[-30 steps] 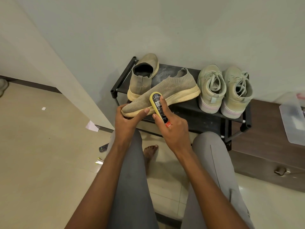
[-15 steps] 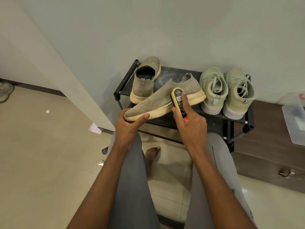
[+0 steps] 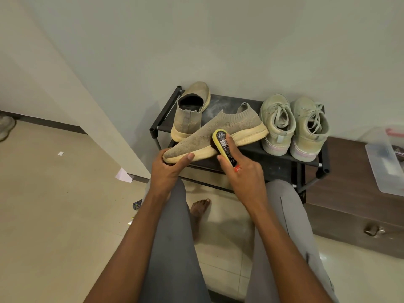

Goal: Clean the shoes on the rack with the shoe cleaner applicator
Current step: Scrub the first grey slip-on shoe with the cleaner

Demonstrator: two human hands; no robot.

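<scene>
Single head-worn view, wide-angle, looking forward and steeply down from above a seated person's lap. Close to both forearms, which rise from the bottom edge toward mid-frame, with the left hand (image 3: 167, 169) and right hand (image 3: 242, 173) near centre. Faces a pale wall, with the black shoe rack (image 3: 273, 162) against it just beyond the knees. Takes in tiled floor (image 3: 54, 211) near and to the left, and a brown cabinet (image 3: 349, 206) at the right edge. Straight lines bend toward the borders, probably lens distortion. No second view to share the scene.
</scene>
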